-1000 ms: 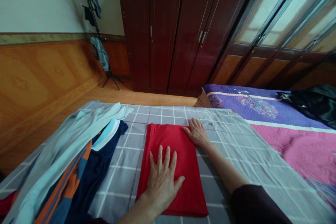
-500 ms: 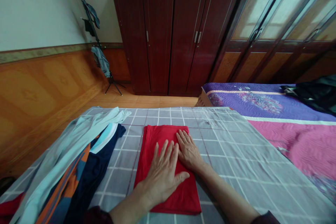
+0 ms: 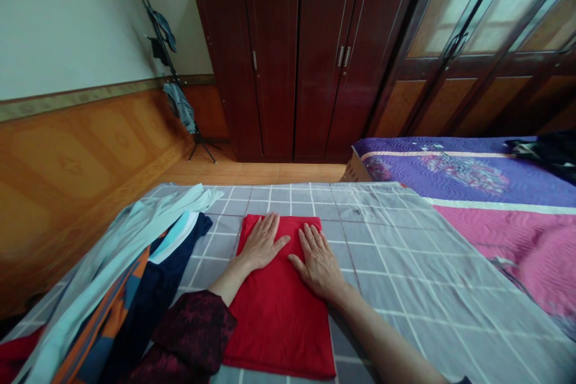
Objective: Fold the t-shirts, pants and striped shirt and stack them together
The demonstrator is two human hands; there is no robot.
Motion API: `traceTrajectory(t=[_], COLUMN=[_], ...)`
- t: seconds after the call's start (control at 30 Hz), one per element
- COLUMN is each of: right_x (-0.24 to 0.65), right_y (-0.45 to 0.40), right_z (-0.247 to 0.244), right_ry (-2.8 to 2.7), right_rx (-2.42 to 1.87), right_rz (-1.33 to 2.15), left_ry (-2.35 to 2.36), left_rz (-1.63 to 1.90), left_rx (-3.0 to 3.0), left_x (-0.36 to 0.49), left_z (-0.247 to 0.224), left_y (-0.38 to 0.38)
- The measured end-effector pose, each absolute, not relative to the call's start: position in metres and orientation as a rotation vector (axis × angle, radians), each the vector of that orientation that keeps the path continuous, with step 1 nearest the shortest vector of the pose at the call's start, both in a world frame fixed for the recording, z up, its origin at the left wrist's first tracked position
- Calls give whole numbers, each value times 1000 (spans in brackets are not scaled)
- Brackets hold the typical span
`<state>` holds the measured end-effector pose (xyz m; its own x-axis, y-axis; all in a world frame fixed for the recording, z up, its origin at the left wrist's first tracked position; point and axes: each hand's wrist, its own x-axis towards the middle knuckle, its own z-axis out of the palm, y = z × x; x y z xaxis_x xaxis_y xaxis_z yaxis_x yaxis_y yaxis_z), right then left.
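A folded red garment (image 3: 283, 312) lies flat as a rectangle on a grey checked sheet (image 3: 387, 270). On its far left part rests my left hand (image 3: 261, 244), palm down, fingers stretched out and thumb spread. My right hand (image 3: 318, 264) lies flat near the garment's right edge, its fingers pointing away from me and the thumb turned inward. Neither hand grips the cloth; both press or rest on its top. Which kind of garment it is, the folds do not show.
Left of the red cloth lie a pale blue garment (image 3: 112, 252), an orange-patterned one (image 3: 119, 306) and a navy one (image 3: 157, 282). A purple and pink quilt (image 3: 486, 174) covers a surface at right. Beyond stand a dark red wardrobe (image 3: 274, 96) and a coat rack (image 3: 173, 72).
My left hand has moved from the garment's middle to its far left part. My right hand has shifted slightly toward me, its thumb now spread inward.
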<state>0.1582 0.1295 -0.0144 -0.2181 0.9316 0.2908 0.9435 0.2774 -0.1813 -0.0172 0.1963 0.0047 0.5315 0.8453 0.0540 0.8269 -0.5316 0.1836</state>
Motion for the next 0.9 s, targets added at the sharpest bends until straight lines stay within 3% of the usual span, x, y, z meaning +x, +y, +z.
traceTrajectory(t=[0.37, 0.57, 0.8, 0.9], right_x=[157, 156, 158, 151], right_y=[128, 127, 128, 122], right_z=[-6, -4, -1, 5], right_ry=[-2205, -2218, -2199, -2189], right_rx=[-1730, -1747, -1747, -1734], right_rz=[16, 31, 46, 22], left_ry=[1835, 1315, 1592, 1480], left_rz=[184, 255, 186, 260], left_rx=[2499, 2765, 2654, 2751], left_x=[-43, -32, -79, -73], left_z=[13, 10, 6, 13], left_y=[204, 156, 139, 114])
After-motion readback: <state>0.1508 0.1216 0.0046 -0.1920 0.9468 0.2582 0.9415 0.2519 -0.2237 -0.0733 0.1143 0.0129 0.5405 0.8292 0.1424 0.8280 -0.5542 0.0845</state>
